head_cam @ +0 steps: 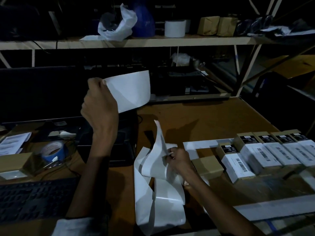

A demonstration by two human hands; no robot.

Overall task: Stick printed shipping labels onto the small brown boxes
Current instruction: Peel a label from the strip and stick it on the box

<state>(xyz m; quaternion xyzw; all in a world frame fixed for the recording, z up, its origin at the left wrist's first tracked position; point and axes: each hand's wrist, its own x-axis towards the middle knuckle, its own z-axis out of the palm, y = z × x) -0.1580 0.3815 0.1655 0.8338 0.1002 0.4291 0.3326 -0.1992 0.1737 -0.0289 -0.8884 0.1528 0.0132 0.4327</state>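
Standing right by the desk here, so everything is relative to the brown desk top point(213, 120). At its near edge a long white backing strip point(160, 198) curls and loops down over the front, floppy as ribbon. The right hand point(179, 160) sits low over the middle of the desk, fingers curled and pinching the upper end of that strip, which stands up in a twisted peak. Just right of it, a bare brown box point(207, 165) lies on the desk, no label on top yet. Further right, a row of labelled boxes point(265, 154) runs along the desk's right side, long sides pointing away from me, barcodes up.

Higher and further back, over the desk's left part, the left hand point(100, 103) pinches one corner of a peeled label point(131, 91). It's held up in the air, long axis running left to right, slightly bowed.

My guess: that label is featherweight, limp and tacky on one face, so it'll fold onto itself easily. Holding edges or corners only looks smart. Way back, a spare roll point(175, 28) sits on the shelf above the desk.
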